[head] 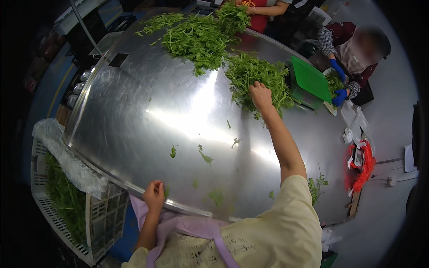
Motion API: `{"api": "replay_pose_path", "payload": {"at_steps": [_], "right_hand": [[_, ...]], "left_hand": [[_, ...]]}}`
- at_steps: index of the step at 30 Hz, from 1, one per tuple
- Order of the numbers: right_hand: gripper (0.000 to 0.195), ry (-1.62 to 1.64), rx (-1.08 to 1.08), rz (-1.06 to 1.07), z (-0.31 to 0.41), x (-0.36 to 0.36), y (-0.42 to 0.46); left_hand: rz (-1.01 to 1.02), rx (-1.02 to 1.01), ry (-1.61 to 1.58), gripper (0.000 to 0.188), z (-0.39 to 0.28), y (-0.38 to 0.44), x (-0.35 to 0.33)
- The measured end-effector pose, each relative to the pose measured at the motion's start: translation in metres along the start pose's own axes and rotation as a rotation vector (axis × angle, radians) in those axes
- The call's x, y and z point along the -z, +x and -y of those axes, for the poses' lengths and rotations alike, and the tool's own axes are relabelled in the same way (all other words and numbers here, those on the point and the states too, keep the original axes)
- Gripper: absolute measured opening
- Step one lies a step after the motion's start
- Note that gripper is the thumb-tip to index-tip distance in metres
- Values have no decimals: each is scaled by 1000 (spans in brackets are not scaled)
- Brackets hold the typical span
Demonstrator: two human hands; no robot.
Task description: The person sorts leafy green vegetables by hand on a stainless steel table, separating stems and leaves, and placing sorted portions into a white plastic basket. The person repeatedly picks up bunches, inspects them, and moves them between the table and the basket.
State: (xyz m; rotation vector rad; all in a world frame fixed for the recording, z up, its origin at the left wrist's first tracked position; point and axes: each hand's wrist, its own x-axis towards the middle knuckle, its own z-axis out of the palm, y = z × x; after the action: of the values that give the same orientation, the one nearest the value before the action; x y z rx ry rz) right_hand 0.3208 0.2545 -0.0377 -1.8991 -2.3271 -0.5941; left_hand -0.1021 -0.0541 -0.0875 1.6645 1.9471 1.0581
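My right hand (261,96) reaches across the steel table to a pile of leafy greens (258,72). Its fingers are curled down at the leaves, and the fingertips are hidden, so I cannot tell whether they grip a stem. Close to the table's near edge is my left hand (155,196), its thumb and fingers drawn together with nothing seen in them. A small blurred leaf (167,190) lies right beside it. Loose leaf scraps, among them a torn leaf (205,156) and a smaller one (173,151), are scattered on the steel table (127,127).
A larger heap of greens (197,40) lies at the far side, where a person in a red apron (259,20) holds a bunch. A green plastic bin (310,78) stands near a blue-gloved person (340,97). Left is a white crate (88,217); right, a red bag (365,167).
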Motion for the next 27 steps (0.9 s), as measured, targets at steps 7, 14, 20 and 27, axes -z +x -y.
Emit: {"api": "replay_pose_path", "payload": {"at_steps": [7, 14, 20, 27], "right_hand": [[4, -87, 117, -41, -2, -6, 2], [4, -102, 97, 2, 2, 1, 0], [4, -34, 45, 24, 8, 11, -5], [14, 566, -206, 159, 14, -3, -6]], "left_hand": [[19, -17, 72, 5, -1, 3, -1], [23, 11, 78, 5, 0, 4, -3], [32, 43, 88, 5, 9, 1, -7], [63, 107, 59, 7, 7, 1, -9]]}}
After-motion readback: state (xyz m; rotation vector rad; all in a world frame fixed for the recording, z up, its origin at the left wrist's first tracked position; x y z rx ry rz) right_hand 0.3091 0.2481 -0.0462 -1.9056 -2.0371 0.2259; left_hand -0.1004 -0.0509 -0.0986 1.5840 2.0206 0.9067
